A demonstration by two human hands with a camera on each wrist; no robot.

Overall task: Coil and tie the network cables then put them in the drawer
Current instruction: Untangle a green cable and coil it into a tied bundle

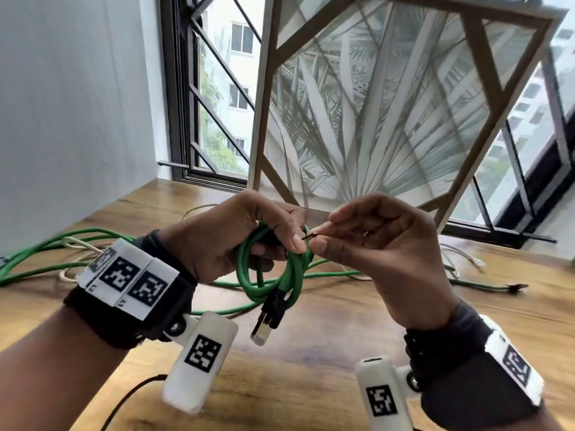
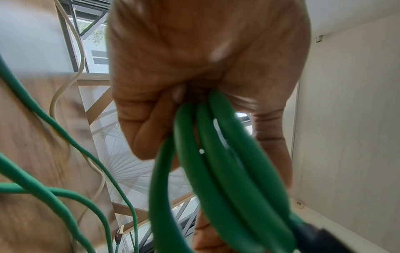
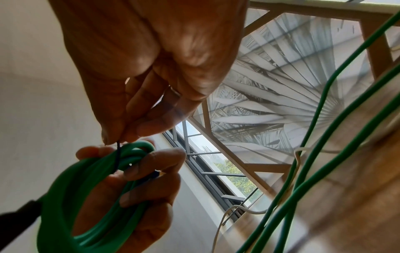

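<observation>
The green coil [image 1: 273, 269] is held up over the table [image 1: 311, 384], gripped in the left hand [image 1: 230, 234]. A thin black tie [image 1: 309, 236] is pinched by the right hand [image 1: 373, 253], just beside the coil's top, pointing across the loops.

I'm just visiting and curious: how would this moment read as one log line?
step: tying coil | left hand: grips green coiled cable | right hand: pinches thin black tie | loose cables: on table
</observation>
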